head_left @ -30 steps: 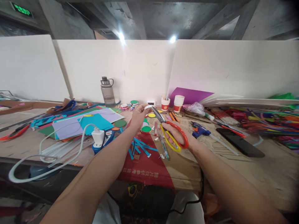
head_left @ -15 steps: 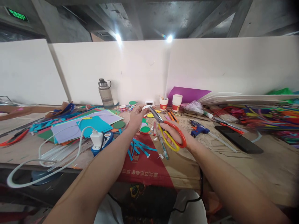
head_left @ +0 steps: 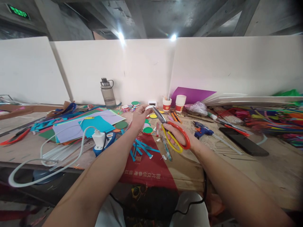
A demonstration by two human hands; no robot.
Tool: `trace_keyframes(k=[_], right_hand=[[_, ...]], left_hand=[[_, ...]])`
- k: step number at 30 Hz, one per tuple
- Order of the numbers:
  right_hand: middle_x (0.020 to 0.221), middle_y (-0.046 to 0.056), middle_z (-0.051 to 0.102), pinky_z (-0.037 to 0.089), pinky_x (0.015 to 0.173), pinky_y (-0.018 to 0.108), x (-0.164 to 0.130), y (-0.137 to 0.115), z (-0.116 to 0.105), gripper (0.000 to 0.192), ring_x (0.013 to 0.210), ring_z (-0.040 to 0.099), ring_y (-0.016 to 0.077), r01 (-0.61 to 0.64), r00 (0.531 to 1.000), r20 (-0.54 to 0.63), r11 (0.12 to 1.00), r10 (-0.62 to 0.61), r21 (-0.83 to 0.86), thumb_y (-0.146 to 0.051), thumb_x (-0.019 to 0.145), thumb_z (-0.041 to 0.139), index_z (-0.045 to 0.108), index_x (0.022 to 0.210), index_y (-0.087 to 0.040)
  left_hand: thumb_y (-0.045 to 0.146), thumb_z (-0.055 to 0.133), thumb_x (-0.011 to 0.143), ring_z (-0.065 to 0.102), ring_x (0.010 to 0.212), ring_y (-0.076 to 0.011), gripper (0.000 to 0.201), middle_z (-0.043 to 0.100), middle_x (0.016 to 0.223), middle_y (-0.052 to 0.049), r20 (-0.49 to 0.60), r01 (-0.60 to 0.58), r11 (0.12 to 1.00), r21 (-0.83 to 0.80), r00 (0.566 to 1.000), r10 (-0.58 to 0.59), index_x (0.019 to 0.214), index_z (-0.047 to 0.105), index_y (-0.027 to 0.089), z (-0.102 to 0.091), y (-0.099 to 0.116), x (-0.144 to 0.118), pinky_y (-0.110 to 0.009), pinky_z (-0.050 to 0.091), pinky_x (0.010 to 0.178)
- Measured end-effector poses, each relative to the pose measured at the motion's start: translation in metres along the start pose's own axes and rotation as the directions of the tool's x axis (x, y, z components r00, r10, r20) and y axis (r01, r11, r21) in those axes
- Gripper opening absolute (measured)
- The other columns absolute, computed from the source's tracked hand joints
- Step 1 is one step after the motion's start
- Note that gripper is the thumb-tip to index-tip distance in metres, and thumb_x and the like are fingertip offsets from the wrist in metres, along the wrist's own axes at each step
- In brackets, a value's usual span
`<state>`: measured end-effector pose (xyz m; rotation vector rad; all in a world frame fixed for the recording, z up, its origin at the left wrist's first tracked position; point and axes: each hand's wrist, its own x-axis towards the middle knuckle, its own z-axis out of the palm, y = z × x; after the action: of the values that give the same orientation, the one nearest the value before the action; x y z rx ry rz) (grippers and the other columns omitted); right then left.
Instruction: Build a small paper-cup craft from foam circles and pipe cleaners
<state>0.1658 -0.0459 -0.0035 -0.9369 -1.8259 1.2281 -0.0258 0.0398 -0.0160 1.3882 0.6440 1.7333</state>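
my left hand (head_left: 139,118) reaches over the middle of the bench, thumb and fingers pinched together on a white strip (head_left: 149,107). my right hand (head_left: 176,135) is curled closed around the handles of the scissors (head_left: 160,116), one loop red, one yellow. blade tips at the strip's right end; cannot tell whether they touch it.

writing: below my hands, on the red printed panel (head_left: 152,165) of flattened cardboard, chinese characters upside down to me; part seems to read 图片仅供参考. two paper cups (head_left: 180,104) by the wall, white with a red band and a yellowish mark, too small to read. water bottle (head_left: 108,94), left of them: faint lettering, illegible. far upper left, a green lit sign (head_left: 18,12): "exit".

looks: strip is narrow, plain white, gently curved, held clear of the bench. scissors' blades are grey metal, slim, pointing away and leftward.

around: cut blue strips (head_left: 143,147) in a loose heap between my forearms; a green-topped disc (head_left: 148,130) with a red edge just beyond. right, a blue glue gun (head_left: 202,131), then a black phone (head_left: 243,142) lying flat. left, coloured sheets (head_left: 97,124), turquoise over lilac.
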Motion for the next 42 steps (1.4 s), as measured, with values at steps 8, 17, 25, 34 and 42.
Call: trace_keyframes(k=[8, 17, 25, 34, 42], right_hand=[[0.051, -0.004, 0.051, 0.038, 0.038, 0.025, -0.0006, -0.0015, -0.0004, 0.038, 0.038, 0.046, 0.0108, -0.002, 1.0, 0.009, 1.0, 0.002, -0.004, -0.053, 0.09, 0.051, 0.044, 0.067, -0.022], [0.051, -0.004, 0.051, 0.036, 0.038, 0.025, -0.0005, -0.0013, -0.0003, 0.041, 0.038, 0.046, 0.0104, 0.005, 1.0, 0.015, 1.0, -0.005, -0.019, -0.057, 0.089, 0.05, 0.044, 0.067, -0.022], [0.052, -0.004, 0.051, 0.038, 0.038, 0.026, 0.0, 0.0023, -0.0008, 0.039, 0.039, 0.046, 0.0113, -0.026, 1.0, -0.004, 0.999, 0.026, 0.021, -0.059, 0.088, 0.051, 0.046, 0.072, -0.023], [0.051, -0.004, 0.05, 0.036, 0.037, 0.025, -0.0012, -0.0023, 0.0005, 0.039, 0.037, 0.046, 0.0107, -0.027, 1.0, 0.003, 1.0, 0.027, 0.015, -0.056, 0.089, 0.05, 0.044, 0.068, -0.023], [0.054, -0.005, 0.051, 0.035, 0.035, 0.023, -0.0014, 0.0014, 0.0004, 0.04, 0.038, 0.047, 0.0094, -0.02, 1.0, 0.007, 0.999, 0.02, 0.037, -0.059, 0.089, 0.048, 0.045, 0.072, -0.023]], left_hand=[[0.036, 0.08, 0.07, 0.068, 0.081, -0.015, 0.026, 0.072, 0.083, -0.002, -0.007, -0.015, 1.0, 0.019, 1.0, 0.015, 0.084, 0.068, 0.018, -0.0009, -0.0022, 0.0011, -0.033, 0.052, 0.087], [0.037, 0.08, 0.07, 0.068, 0.081, -0.0148, 0.027, 0.072, 0.084, -0.003, 0.012, -0.017, 1.0, 0.001, 1.0, 0.017, 0.084, 0.068, 0.018, -0.0005, -0.0012, 0.0005, -0.032, 0.052, 0.087], [0.037, 0.079, 0.07, 0.069, 0.082, -0.0163, 0.028, 0.073, 0.086, -0.003, 0.004, -0.008, 1.0, 0.01, 1.0, 0.008, 0.087, 0.068, 0.018, -0.0009, -0.0022, 0.0006, -0.036, 0.052, 0.09], [0.038, 0.081, 0.067, 0.068, 0.082, -0.015, 0.029, 0.073, 0.085, -0.002, -0.011, -0.004, 1.0, -0.002, 1.0, 0.004, 0.084, 0.068, 0.018, -0.0024, -0.0045, 0.0018, -0.033, 0.053, 0.088], [0.037, 0.08, 0.069, 0.069, 0.082, -0.0157, 0.028, 0.073, 0.087, -0.003, -0.013, 0.013, 1.0, 0.008, 1.0, -0.013, 0.085, 0.068, 0.018, -0.0014, -0.0032, 0.0011, -0.034, 0.052, 0.089]])
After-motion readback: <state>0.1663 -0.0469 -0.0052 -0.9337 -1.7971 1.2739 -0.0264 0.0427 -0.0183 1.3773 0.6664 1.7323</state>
